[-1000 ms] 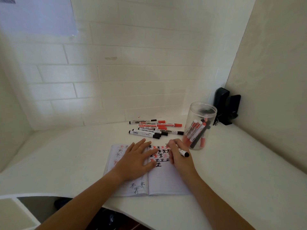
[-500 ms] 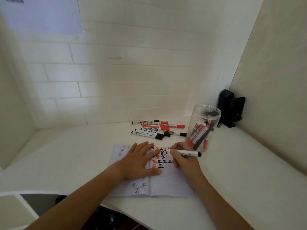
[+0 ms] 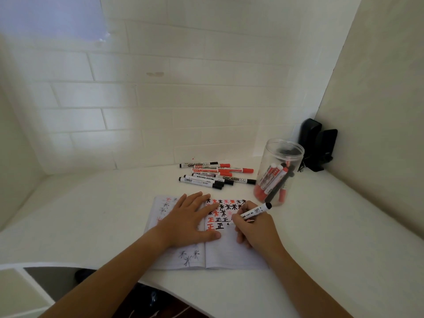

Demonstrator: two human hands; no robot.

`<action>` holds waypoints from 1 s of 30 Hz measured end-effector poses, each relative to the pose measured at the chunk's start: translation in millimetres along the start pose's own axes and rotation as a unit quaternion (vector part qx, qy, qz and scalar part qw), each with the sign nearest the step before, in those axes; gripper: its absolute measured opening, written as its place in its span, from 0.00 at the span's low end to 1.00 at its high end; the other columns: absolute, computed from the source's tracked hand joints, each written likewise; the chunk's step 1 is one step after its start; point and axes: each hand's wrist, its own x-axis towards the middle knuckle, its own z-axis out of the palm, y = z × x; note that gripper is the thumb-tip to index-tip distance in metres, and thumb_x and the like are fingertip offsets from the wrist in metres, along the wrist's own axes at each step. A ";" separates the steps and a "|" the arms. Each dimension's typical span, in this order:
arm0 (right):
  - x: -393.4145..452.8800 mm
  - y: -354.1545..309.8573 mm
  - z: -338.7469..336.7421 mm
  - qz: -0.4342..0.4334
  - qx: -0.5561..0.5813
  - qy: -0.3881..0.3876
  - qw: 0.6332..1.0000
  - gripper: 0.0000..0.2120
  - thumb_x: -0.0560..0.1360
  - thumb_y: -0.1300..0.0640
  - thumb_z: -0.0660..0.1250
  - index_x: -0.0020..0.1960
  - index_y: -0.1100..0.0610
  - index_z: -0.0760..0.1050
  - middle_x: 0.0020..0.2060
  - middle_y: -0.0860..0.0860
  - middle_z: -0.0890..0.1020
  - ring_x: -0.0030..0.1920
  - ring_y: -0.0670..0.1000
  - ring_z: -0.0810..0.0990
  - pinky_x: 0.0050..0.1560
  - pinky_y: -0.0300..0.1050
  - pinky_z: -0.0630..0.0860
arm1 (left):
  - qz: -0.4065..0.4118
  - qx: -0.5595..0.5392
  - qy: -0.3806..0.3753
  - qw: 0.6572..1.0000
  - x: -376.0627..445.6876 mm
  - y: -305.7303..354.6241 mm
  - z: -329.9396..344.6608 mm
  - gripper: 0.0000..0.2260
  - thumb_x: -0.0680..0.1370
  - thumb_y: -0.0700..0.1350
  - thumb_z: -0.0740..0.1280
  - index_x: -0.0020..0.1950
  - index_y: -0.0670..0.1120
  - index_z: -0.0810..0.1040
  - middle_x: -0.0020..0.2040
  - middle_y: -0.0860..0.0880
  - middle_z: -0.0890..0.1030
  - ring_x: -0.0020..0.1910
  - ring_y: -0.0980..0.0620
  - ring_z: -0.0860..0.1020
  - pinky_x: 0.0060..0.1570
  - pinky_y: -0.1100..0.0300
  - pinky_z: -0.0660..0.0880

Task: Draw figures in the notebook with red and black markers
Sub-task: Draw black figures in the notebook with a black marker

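An open notebook (image 3: 231, 255) lies on the white desk, its right page carrying rows of red and black star and character figures. My left hand (image 3: 190, 220) rests flat with spread fingers across the middle fold, pressing the pages down. My right hand (image 3: 254, 228) grips a black marker (image 3: 254, 211) in a writing hold, its tip on the right page next to the lowest row of figures, its black end pointing up and right.
Several red and black markers (image 3: 215, 174) lie loose behind the notebook. A clear plastic jar (image 3: 278, 171) holding more markers stands to the right. A black device (image 3: 317, 144) sits in the back right corner. Walls close in on all sides; the desk's front edge curves below the notebook.
My right hand has moved the marker from the upper rows down to the lower row and tilted it into a writing hold. The left hand stays pressed on the notebook.
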 end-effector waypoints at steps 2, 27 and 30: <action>-0.3 0.1 0.4 -0.006 -0.005 0.001 1.000 0.08 0.80 0.55 0.70 0.44 0.57 0.75 0.28 0.56 0.83 0.23 0.51 0.78 0.23 0.41 0.73 | 0.000 -0.001 -0.002 1.000 0.1 -0.1 -0.2 0.40 0.74 0.78 0.52 0.81 0.64 0.47 0.83 0.56 0.47 0.80 0.55 0.40 0.78 0.47 0.38; -2.2 -0.5 0.7 -0.004 -0.018 0.019 1.000 0.08 0.78 0.57 0.70 0.42 0.57 0.75 0.28 0.56 0.83 0.24 0.47 0.78 0.28 0.36 0.73 | 0.000 0.005 -0.008 1.000 0.8 -0.2 -1.1 0.39 0.74 0.78 0.51 0.81 0.64 0.47 0.83 0.56 0.47 0.80 0.55 0.41 0.78 0.48 0.38; -3.3 -1.7 0.1 0.003 -0.013 0.012 1.000 0.08 0.77 0.59 0.70 0.42 0.59 0.75 0.28 0.57 0.82 0.24 0.49 0.78 0.27 0.38 0.73 | 0.001 0.004 -0.009 1.000 0.8 -0.5 -0.8 0.39 0.74 0.78 0.51 0.81 0.64 0.47 0.83 0.56 0.47 0.80 0.55 0.41 0.78 0.48 0.38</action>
